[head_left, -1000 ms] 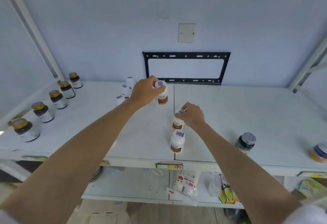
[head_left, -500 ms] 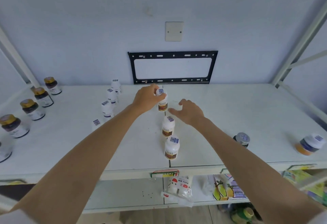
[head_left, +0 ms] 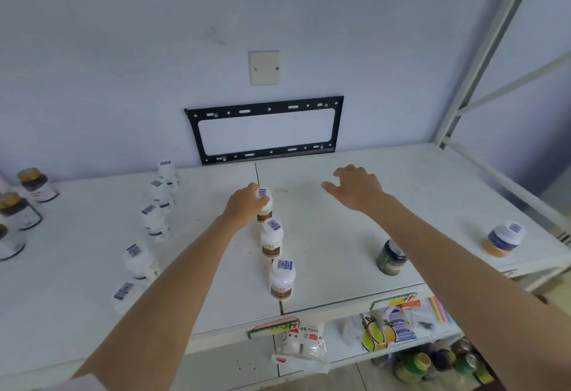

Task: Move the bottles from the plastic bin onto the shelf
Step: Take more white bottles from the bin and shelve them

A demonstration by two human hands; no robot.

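Note:
My left hand (head_left: pixel 245 205) grips a white bottle with a brown label (head_left: pixel 265 205) standing on the white shelf (head_left: pixel 340 236), at the far end of a short row. Two matching white bottles (head_left: pixel 272 242) (head_left: pixel 281 279) stand in line in front of it. My right hand (head_left: pixel 355 186) hovers above the shelf to the right, fingers spread, holding nothing. Another row of several white bottles (head_left: pixel 153 220) runs along the left. The plastic bin is out of view.
Dark jars with gold lids (head_left: pixel 37 185) stand at the far left. A dark jar (head_left: pixel 391 257) and a blue-and-orange jar (head_left: pixel 503 239) sit at the right. A black wall bracket (head_left: pixel 265 129) hangs behind. Packets (head_left: pixel 389 325) lie on the lower shelf.
My right hand let go of the middle white bottle and lifted away to the right, opening. My left hand stays on the far bottle. The view swung rightward.

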